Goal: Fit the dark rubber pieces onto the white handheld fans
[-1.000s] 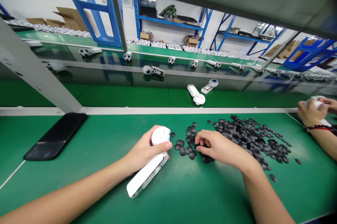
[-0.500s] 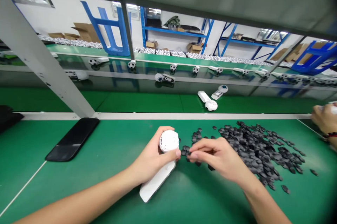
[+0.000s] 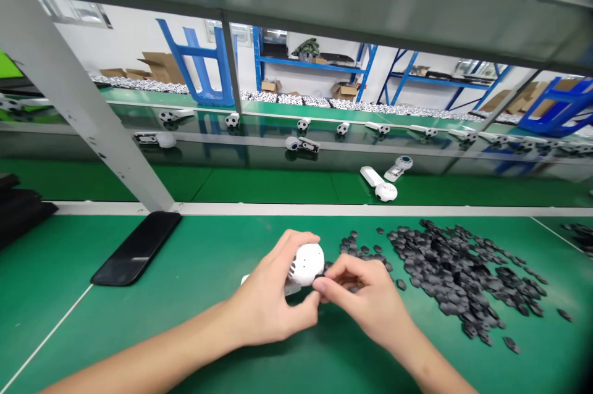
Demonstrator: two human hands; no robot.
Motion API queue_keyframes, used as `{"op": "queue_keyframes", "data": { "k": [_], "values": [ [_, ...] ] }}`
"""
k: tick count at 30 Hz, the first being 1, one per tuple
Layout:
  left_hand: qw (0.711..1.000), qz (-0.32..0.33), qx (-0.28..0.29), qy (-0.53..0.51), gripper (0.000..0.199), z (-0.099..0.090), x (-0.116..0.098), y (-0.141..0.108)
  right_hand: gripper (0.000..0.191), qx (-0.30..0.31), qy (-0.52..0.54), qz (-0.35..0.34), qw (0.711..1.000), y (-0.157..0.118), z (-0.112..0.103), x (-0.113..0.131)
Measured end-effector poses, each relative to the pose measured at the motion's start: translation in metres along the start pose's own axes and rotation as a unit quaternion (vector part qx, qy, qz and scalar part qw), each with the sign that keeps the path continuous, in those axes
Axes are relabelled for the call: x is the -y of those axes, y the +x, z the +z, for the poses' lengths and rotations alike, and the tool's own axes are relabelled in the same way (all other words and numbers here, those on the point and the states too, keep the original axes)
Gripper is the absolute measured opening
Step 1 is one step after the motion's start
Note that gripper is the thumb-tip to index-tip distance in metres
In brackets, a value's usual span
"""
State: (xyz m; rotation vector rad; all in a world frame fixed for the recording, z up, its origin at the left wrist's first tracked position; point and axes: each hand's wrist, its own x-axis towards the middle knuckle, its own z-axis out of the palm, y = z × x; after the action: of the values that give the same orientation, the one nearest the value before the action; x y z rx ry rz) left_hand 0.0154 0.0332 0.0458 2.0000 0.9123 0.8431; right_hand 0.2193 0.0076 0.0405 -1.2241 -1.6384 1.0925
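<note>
Left hand (image 3: 273,298) clamps a white plastic ball-shaped device head (image 3: 306,264) at mid-bench, its handle (image 3: 244,280) almost hidden behind the hand, only a sliver showing. The shell looks light, stiff and smooth, so it's best gripped around the ball, as here. Right hand (image 3: 365,301) is up against it, fingertips (image 3: 319,286) seeming to pinch a small black patch (image 3: 328,266) at the ball. Patches look thin, stiff and prone to sliding on the green bench mat (image 3: 55,264); take them by the edges. A loose heap of black patches (image 3: 449,276) lies to the right. Against the earlier frame, the ball has turned toward the right hand, the handle no longer stands clear, and the co-worker's hand has left the right edge.
</note>
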Motion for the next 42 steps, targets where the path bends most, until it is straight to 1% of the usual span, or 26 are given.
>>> {"op": "queue_keyframes", "data": {
  "k": [2, 4, 6, 8, 10, 11, 14, 15, 16, 17, 18, 20, 22, 25, 27, 29, 31, 33, 36, 39, 42],
  "values": [
    [1.0, -0.011, 0.006, 0.009, 0.072, 0.001, 0.001, 0.0, 0.027, -0.015, -0.024, 0.003, 1.0, 0.0, 0.001, -0.001],
    [0.999, -0.03, 0.0, 0.019, 0.074, 0.003, 0.002, 0.0, 0.028, -0.029, -0.039, 0.01, 0.999, 0.0, 0.002, -0.002],
    [0.999, -0.037, -0.003, 0.027, 0.068, 0.006, 0.004, 0.0, 0.027, -0.035, -0.052, 0.012, 0.998, -0.001, 0.004, -0.005],
    [0.999, -0.029, -0.001, 0.031, 0.063, 0.006, 0.006, 0.001, 0.029, -0.041, -0.07, 0.002, 0.997, -0.001, 0.004, -0.009],
    [0.999, -0.019, 0.004, 0.03, 0.064, 0.006, 0.007, 0.003, 0.03, -0.028, -0.091, -0.018, 0.995, 0.0, 0.002, -0.01],
    [0.999, -0.016, 0.013, 0.028, 0.063, 0.005, 0.007, 0.003, 0.029, -0.006, -0.105, -0.03, 0.994, 0.001, -0.001, -0.009],
    [0.999, 0.004, 0.046, 0.018, 0.051, 0.003, 0.006, 0.002, 0.029, 0.123, -0.147, -0.054, 0.98, 0.004, -0.023, 0.0],
    [0.998, 0.018, 0.05, 0.016, 0.046, 0.002, 0.005, 0.001, 0.033, 0.16, -0.158, -0.047, 0.973, 0.005, -0.033, 0.004],
    [0.998, 0.033, 0.053, 0.015, 0.043, 0.002, 0.005, -0.001, 0.038, 0.176, -0.167, -0.031, 0.97, 0.006, -0.045, 0.006],
    [0.997, 0.049, 0.054, 0.016, 0.041, 0.001, 0.004, -0.003, 0.041, 0.171, -0.184, -0.009, 0.968, 0.007, -0.057, 0.007],
    [0.996, 0.065, 0.056, 0.019, 0.04, 0.001, 0.004, -0.005, 0.041, 0.153, -0.213, 0.013, 0.965, 0.008, -0.069, 0.005],
    [0.994, 0.087, 0.063, 0.031, 0.04, 0.002, 0.006, -0.008, 0.032, 0.114, -0.285, 0.052, 0.95, 0.009, -0.091, -0.002],
    [0.992, 0.097, 0.066, 0.054, 0.039, 0.002, 0.011, -0.007, 0.022, 0.111, -0.318, 0.086, 0.938, 0.01, -0.106, -0.014],
    [0.98, 0.135, 0.063, 0.135, 0.04, 0.001, 0.024, 0.0, 0.017, 0.135, -0.321, 0.123, 0.929, 0.009, -0.115, -0.027],
    [0.96, 0.178, 0.074, 0.201, 0.042, -0.002, 0.033, 0.008, 0.013, 0.144, -0.33, 0.127, 0.924, 0.009, -0.114, -0.031],
    [0.946, 0.189, 0.087, 0.248, 0.047, -0.008, 0.04, 0.015, 0.009, 0.149, -0.342, 0.121, 0.92, 0.009, -0.112, -0.032],
    [0.94, 0.167, 0.089, 0.285, 0.053, -0.014, 0.044, 0.019, 0.007, 0.15, -0.35, 0.12, 0.917, 0.009, -0.109, -0.031],
    [0.929, 0.141, 0.076, 0.334, 0.058, -0.018, 0.044, 0.02, 0.011, 0.144, -0.358, 0.129, 0.914, 0.009, -0.107, -0.03],
    [0.907, 0.103, 0.07, 0.402, 0.055, -0.021, 0.04, 0.019, 0.02, 0.137, -0.367, 0.145, 0.909, 0.009, -0.104, -0.032],
    [0.906, 0.04, 0.088, 0.411, 0.05, -0.019, 0.033, 0.016, 0.021, 0.136, -0.37, 0.159, 0.905, 0.01, -0.1, -0.034],
    [0.908, -0.024, 0.092, 0.408, 0.048, -0.019, 0.026, 0.016, 0.021, 0.132, -0.38, 0.158, 0.902, 0.01, -0.096, -0.034]
  ]
}}
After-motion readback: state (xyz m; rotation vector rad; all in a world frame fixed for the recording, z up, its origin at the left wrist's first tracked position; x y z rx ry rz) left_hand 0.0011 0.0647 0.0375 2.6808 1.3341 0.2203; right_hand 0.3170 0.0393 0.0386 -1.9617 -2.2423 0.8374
